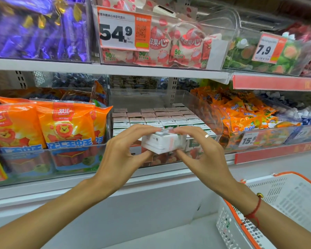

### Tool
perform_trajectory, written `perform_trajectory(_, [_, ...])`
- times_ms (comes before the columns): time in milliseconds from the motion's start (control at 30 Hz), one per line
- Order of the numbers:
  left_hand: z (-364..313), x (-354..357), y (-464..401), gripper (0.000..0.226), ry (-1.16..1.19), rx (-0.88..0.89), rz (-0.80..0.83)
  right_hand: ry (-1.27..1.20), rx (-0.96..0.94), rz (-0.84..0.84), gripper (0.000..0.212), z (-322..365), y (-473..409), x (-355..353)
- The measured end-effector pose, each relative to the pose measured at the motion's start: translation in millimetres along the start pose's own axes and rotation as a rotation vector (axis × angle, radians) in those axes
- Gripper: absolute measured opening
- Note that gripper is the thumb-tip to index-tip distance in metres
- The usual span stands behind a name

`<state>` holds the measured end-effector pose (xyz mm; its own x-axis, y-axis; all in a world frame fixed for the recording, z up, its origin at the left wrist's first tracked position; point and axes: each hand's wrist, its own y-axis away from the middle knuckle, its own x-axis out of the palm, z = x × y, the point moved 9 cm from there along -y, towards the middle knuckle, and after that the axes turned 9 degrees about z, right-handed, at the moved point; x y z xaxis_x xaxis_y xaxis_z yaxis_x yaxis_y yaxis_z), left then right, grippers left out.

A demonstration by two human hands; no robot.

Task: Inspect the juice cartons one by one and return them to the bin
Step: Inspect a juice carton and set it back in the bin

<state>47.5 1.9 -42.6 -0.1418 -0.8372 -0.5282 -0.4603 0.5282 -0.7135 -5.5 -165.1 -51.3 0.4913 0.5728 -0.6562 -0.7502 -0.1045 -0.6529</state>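
Two bare forearms reach up from the bottom edge toward a supermarket shelf, the right wrist tied with a red string bracelet (255, 212). Between the hands, a small white juice carton (162, 143) is held on its side, blurred by movement, just in front of the clear plastic bin (203, 105) it belongs to. Left hand (122, 155) grips the carton's left end, fingers curled over the top and thumb underneath. Right hand (203, 155), a silver ring (206, 135) on one finger, pinches the right end in the same way. Behind the carton, rows of matching juice cartons (154, 117) stand upright and tightly packed in the bin, filling its front and middle.

Left of the bin, orange sausage packs (61, 126) printed with a cartoon lion stand in a neighbouring clear bin. To the right, smaller orange snack packets (241, 112) are heaped in another, with a price tag reading 15.5 (249, 139) on its front. On the shelf above, a large price tag reading 54.9 (121, 29) hangs before pink-and-white candy bags (185, 44), with purple-wrapped sweets (34, 27) at far left. At lower right, a white shopping basket (285, 200) with orange trim sits beside the right forearm.
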Motion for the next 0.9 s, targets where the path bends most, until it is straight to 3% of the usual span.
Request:
perform_trajectory(167, [46.5, 0.7, -3.5, 0.042, 0.289, -0.367, -0.142, 0.187, 0.412, 0.15, 0.05, -81.9, 3.7, 9.9])
perform_trajectory(300, [64.9, 22.7, -27.2, 0.038, 0.327, -0.476, -0.098, 0.407, 0.335, 0.275, 0.042, -90.1, 5.5, 26.9])
perform_trajectory(600, [80.3, 63.5, -68.4, 0.036, 0.154, -0.561, -0.03, 0.468, 0.291, 0.254, 0.045, -96.5, 7.3, 22.3])
perform_trajectory(767, [86.2, 53.7, -79.5, 0.032, -0.031, -0.533, 0.244, 0.486, 0.278, 0.256, 0.047, -96.7, 6.6, 21.3])
perform_trajectory(900, [74.8, 62.6, -112.9, 0.032, -0.4, -0.44, 0.551, 0.492, 0.268, 0.262, 0.048, -96.5, 5.7, 21.7])
